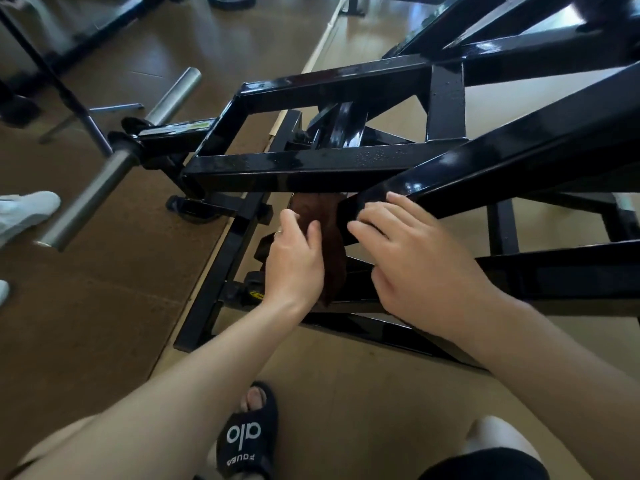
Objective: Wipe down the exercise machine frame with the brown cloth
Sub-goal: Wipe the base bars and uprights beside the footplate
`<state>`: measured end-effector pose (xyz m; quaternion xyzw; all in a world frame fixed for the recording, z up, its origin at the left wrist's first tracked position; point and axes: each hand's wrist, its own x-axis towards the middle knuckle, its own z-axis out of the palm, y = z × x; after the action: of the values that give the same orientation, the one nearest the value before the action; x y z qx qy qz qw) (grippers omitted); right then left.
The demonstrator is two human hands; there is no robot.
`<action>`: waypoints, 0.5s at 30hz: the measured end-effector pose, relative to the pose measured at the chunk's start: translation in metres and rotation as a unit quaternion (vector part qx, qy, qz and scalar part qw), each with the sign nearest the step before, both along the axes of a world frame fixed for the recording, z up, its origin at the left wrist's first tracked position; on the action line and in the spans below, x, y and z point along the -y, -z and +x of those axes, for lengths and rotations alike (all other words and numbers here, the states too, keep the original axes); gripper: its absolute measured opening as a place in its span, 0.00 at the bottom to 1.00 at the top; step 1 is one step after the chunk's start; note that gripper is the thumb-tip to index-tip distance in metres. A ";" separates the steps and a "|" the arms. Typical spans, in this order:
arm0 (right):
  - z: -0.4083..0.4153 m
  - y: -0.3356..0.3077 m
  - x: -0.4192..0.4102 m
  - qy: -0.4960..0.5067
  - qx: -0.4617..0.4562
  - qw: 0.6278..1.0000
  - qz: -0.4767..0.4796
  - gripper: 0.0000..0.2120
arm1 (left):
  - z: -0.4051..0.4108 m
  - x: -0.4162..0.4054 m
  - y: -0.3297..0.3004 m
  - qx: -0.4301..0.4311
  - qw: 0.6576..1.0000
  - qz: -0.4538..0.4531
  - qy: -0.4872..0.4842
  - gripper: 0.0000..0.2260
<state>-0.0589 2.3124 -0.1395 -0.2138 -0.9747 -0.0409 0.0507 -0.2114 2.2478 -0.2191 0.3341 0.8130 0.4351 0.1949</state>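
Note:
The black steel frame [311, 164] of the exercise machine fills the middle and right of the head view, its square tubes glossy with small droplets on the near crossbar. A brown cloth [320, 211] hangs just below that crossbar, against the end of a slanted tube. My left hand [294, 261] holds the cloth, fingers and thumb curled round it. My right hand [412, 258] rests on the end of the slanted tube [485, 174], fingers spread along its edge, right beside the cloth.
Steel weight pegs [93, 195] stick out left of the frame over a brown floor mat [86, 323]. Another person's white shoe [24, 213] is at the left edge. My foot in a black slide sandal [247, 434] stands on the tan floor below.

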 end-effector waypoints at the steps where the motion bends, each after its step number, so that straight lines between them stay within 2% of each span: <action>1: 0.013 0.003 0.003 -0.005 -0.007 1.000 0.000 0.23 | 0.007 0.006 0.002 0.011 1.000 0.015 -0.001 0.09; 3: 0.039 0.006 0.007 0.011 0.002 1.000 0.005 0.18 | 0.024 0.015 0.005 0.058 0.998 0.040 -0.002 0.08; 6: 0.065 0.007 0.010 0.088 0.047 0.994 0.045 0.12 | 0.048 0.017 0.012 0.104 0.993 0.056 -0.002 0.08; 8: 0.068 0.008 0.010 0.131 0.105 0.983 0.073 0.14 | 0.065 0.015 0.018 0.107 0.992 0.063 0.000 0.07; 12: 0.062 0.002 0.010 0.152 0.138 0.975 0.084 0.20 | 0.087 0.010 0.022 0.048 0.997 0.037 0.038 0.05; 15: 0.060 0.005 0.012 0.157 0.135 0.975 0.086 0.23 | 0.082 0.007 0.018 0.039 0.996 0.025 0.070 0.05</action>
<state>0.0010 2.3000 -0.1441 -0.3512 -0.9199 -0.1600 -0.0699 -0.1294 2.2406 -0.2373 0.3775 0.7684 0.4532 0.2484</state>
